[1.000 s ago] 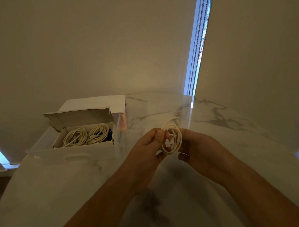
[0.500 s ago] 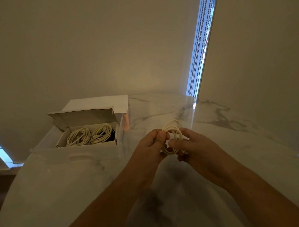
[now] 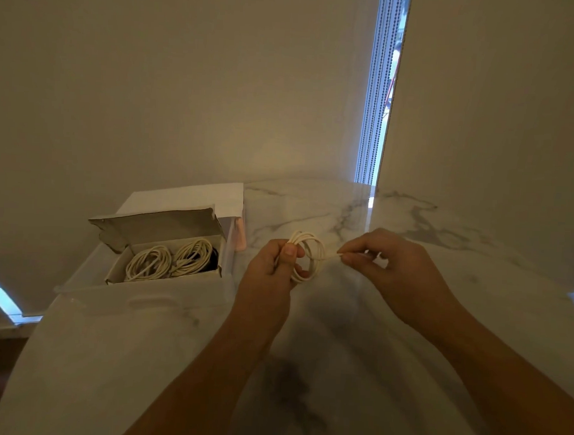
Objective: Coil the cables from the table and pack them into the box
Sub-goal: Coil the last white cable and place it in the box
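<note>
Above the marble counter (image 3: 407, 288), the left hand (image 3: 270, 275) grips a coiled white cable (image 3: 310, 257) while the right hand (image 3: 392, 271) pinches its loose end just beside the coil. Two coiled cables (image 3: 168, 260) lie in the open box (image 3: 166, 241) at left.

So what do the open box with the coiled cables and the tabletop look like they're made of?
The open grey-brown box looks like matte cardboard: its flap edge is torn. The white grey-veined tabletop looks like polished marble or an imitation: it mirrors the window light.
</note>
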Motion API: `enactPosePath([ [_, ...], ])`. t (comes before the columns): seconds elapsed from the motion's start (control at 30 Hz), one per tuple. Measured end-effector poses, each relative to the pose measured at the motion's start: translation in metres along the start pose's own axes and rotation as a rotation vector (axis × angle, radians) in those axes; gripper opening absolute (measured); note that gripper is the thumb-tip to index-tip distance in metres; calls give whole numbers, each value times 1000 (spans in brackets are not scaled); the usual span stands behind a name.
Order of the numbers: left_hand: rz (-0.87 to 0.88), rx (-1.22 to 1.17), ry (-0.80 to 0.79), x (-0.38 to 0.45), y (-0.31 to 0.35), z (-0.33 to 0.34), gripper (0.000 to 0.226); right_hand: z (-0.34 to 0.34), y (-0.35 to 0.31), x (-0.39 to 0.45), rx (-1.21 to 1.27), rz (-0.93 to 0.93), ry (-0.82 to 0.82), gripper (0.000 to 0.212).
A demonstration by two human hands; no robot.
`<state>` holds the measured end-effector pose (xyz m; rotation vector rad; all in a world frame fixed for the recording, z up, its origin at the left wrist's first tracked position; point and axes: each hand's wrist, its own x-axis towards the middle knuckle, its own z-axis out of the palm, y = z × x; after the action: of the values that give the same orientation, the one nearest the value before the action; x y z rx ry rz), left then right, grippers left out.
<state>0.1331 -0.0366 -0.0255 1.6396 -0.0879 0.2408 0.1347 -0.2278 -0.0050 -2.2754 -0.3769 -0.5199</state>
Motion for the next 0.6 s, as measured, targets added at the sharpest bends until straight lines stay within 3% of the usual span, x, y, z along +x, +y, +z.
enactPosePath([
  [0.13, -31, -7, -23, -1, 0, 0, 29, -4, 6, 3, -65, -76, 166, 7],
  [0.3, -48, 4, -75, -2, 1, -1, 28, -7, 9, 4, -29, -44, 351, 6],
  [0.6, -6, 76, -116, -3, 5, 0, 24, -16, 12, 6, -36, 8, 476, 7],
])
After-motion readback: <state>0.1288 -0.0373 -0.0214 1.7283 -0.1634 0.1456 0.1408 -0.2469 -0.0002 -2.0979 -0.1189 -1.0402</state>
